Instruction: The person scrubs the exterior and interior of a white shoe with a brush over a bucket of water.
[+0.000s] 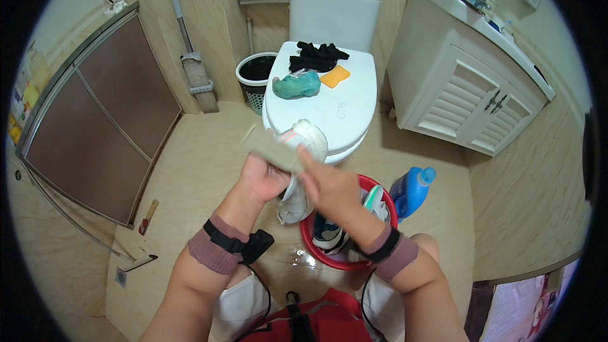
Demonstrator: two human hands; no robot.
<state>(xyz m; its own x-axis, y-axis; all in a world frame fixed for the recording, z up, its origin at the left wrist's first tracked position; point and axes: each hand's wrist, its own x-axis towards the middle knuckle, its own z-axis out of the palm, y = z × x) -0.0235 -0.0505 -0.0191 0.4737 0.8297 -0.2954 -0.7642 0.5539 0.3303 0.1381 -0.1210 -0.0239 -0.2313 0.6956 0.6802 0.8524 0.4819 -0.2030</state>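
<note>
My left hand (264, 179) grips a white shoe (295, 199) from its left side, in front of the closed toilet lid. In my right hand (327, 185) is a pale, motion-blurred brush-like tool (273, 149), lying across the shoe; its bristles cannot be made out. Below my right forearm stands a red basin (327, 261). A dark blue and white shoe (327, 235) and a shoe with a green stripe (375, 202) lie in it. On the toilet lid (327, 109) rest black cloth items (316, 57), a teal bundle (297, 84) and an orange-yellow sponge (335, 76).
A blue bottle (409, 194) stands right of the basin. Behind the toilet's left side is a waste bin (256, 85). A white cabinet (456, 90) bounds the right, a brown-panelled enclosure (99, 123) the left. A small wooden-handled brush (148, 217) lies on the floor, which has a wet patch near the basin.
</note>
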